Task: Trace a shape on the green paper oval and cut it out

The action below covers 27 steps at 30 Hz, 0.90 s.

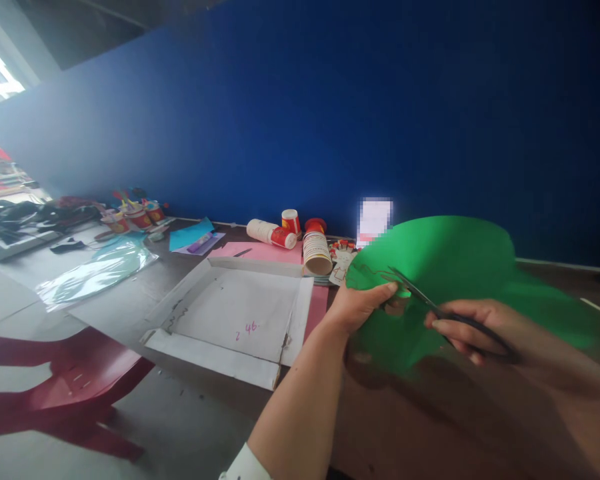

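Observation:
A large sheet of green paper [455, 250] curves upward at the right of the head view, with a pencil-like outline drawn near its left edge. My left hand [363, 307] pinches that edge, thumb on top. My right hand [473, 327] is closed round the handles of black scissors [423, 297]. The blades lie at the green paper just right of my left thumb, pointing up and left. How far the blades are parted is hard to make out. Part of the paper hangs below my hands and is blurred.
A shallow white box lid [240, 307] lies left of my left arm, over pink paper [260, 251]. Behind stand paper cups [317, 253] and a toppled cup stack [270, 233]. Blue paper [191, 233] and a clear plastic packet [97, 270] lie farther left. A red chair [75, 380] stands at lower left.

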Tool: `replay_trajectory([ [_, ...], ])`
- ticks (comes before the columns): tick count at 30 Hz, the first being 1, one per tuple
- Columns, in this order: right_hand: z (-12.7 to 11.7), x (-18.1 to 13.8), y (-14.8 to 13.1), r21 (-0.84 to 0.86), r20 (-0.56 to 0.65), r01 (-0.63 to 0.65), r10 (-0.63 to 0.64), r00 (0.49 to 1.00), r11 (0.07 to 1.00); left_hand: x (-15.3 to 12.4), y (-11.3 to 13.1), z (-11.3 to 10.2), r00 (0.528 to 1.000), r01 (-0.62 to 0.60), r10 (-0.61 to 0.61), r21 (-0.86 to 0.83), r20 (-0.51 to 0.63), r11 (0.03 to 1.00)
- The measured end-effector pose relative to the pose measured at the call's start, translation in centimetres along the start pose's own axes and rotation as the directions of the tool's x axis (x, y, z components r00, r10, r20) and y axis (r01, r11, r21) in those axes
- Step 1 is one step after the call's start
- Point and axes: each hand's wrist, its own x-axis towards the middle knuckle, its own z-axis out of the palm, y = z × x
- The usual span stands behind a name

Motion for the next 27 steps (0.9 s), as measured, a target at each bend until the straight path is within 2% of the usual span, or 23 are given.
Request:
replay_trajectory([
  [11, -0.3, 0.4, 0.7, -0.012, 0.008, 0.005, -0.005, 1.0, 1.0, -0.1, 0.4, 0.1, 1.0, 0.022, -0.022, 0.001, -0.011, 1.0],
  [15, -0.1, 0.3, 0.5, -0.006, 0.005, -0.019, 0.02, 1.0, 1.0, 0.0, 0.2, -0.1, 1.0, -0.001, 0.001, 0.022, 0.003, 1.0],
  [21, 0.3, 0.3, 0.3, -0.024, 0.003, 0.027, -0.027, 1.0, 0.999, 0.1, -0.1, -0.2, 1.0, -0.021, 0.02, 0.033, 0.007, 0.999],
  [27, 0.8, 0.0, -0.7, 0.037, -0.028, 0.028, -0.027, 0.999, 0.999, 0.3, -0.4, -0.3, 0.999, -0.034, 0.034, 0.038, 0.004, 0.999],
])
